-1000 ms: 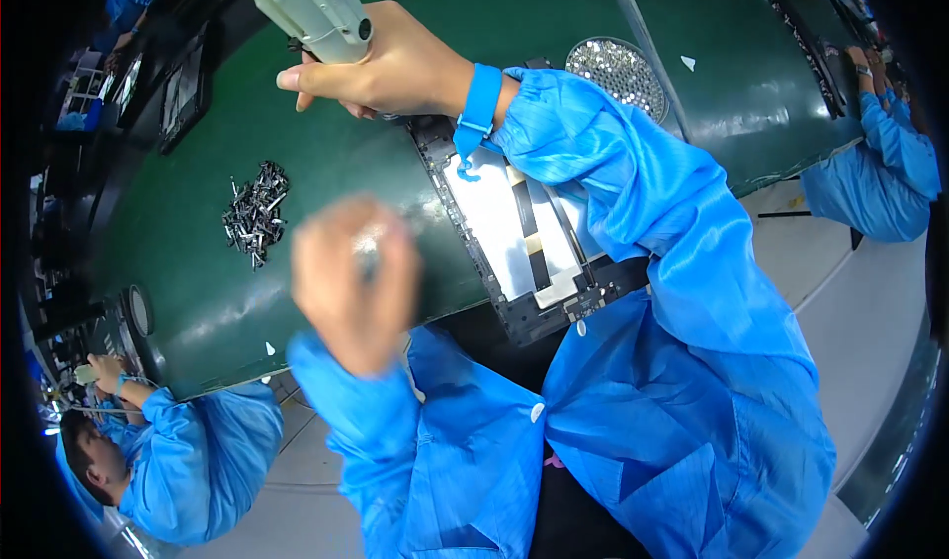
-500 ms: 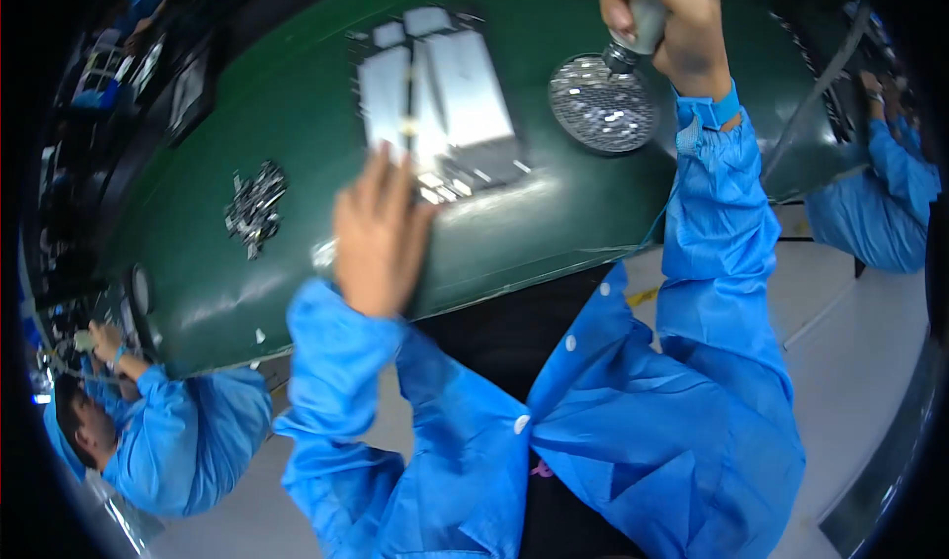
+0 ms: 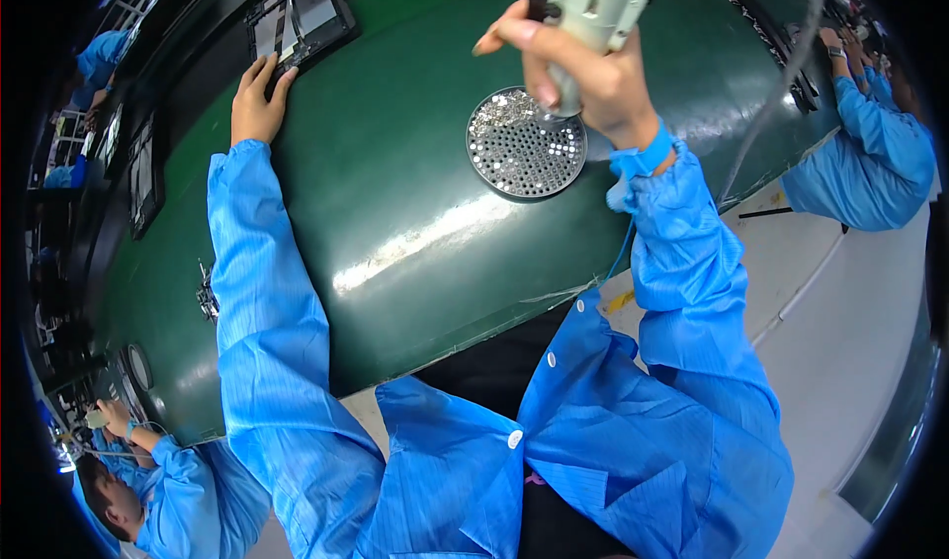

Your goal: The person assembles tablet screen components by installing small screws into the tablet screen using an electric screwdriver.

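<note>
My left hand [image 3: 261, 104] reaches to the far left, its fingers stretched out against the near edge of a flat black-framed device [image 3: 301, 25] with silver panels, like an opened tablet. In my right hand [image 3: 603, 80] is a pale grey-green electric screwdriver [image 3: 593, 10], gripped around its body and pointing down. Its lower end is over the right side of a round tray [image 3: 509, 169] full of small holes, many filled with shiny screws. Whether the tip touches a screw is hidden.
The green table [image 3: 395, 203] has a bent front edge near my body. Small metal parts [image 3: 206, 292] lie partly behind my left sleeve. Dark trays [image 3: 146, 173] stand at left, black strips [image 3: 771, 50] at right. Co-workers [image 3: 178, 490] in blue sit on both sides. A cable [image 3: 781, 89] hangs at right.
The device has gone from mid-table to the far left, my left hand reaching out with it. My right hand keeps the screwdriver over the screw tray. The whole view has shifted.
</note>
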Demonstrator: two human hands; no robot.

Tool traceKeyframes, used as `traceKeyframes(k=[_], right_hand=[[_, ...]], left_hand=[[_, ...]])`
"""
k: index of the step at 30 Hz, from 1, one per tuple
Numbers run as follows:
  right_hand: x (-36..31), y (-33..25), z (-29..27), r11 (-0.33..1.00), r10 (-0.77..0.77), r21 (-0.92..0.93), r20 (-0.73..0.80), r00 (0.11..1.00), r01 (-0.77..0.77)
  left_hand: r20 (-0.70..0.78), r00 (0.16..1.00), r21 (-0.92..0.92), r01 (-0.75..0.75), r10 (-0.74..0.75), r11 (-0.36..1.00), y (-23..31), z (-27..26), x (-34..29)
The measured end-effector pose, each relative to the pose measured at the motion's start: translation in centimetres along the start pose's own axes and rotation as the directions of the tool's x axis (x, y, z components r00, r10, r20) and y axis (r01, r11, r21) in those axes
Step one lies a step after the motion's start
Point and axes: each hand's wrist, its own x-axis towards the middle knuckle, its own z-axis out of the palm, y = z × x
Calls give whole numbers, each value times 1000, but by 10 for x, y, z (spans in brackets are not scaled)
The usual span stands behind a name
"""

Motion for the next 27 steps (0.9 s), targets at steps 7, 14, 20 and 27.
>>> traceKeyframes(k=[7,14,20,27], right_hand=[[-1,19,20,997,60,38,47,997,-62],[0,28,3,1000,1,19,68,998,-2],[-8,15,12,984,168,-78,68,983,-162],[-9,22,11,980,201,-29,73,977,-199]], left_hand=[[38,997,-8,73,-73,997,13,7,-2],[45,971,-120,-227,234,967,147,-74,-115],[-8,995,-182,-104,104,978,135,-101,-146],[29,997,-226,-68,76,972,134,-98,-148]])
